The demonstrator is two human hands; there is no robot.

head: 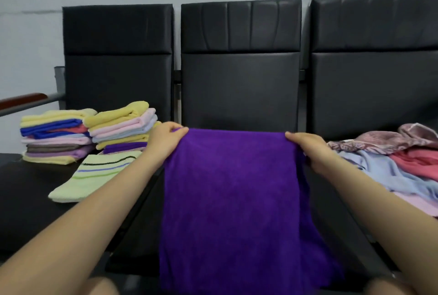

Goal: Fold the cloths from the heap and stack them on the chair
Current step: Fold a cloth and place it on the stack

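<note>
A purple cloth (232,200) hangs spread over the middle chair seat, running down toward me. My left hand (166,136) pinches its far left corner. My right hand (308,150) grips its far right corner. On the left chair (28,200) stand two stacks of folded cloths (57,138) (123,124), with a pale green striped cloth (94,176) lying folded in front of them. The heap of unfolded cloths (391,162), pink, blue and red, lies on the right chair.
Three black padded chairs stand in a row against a grey wall, their backrests (239,69) upright behind the seats. A wooden armrest (21,100) sticks out at the far left. My knees show at the bottom edge.
</note>
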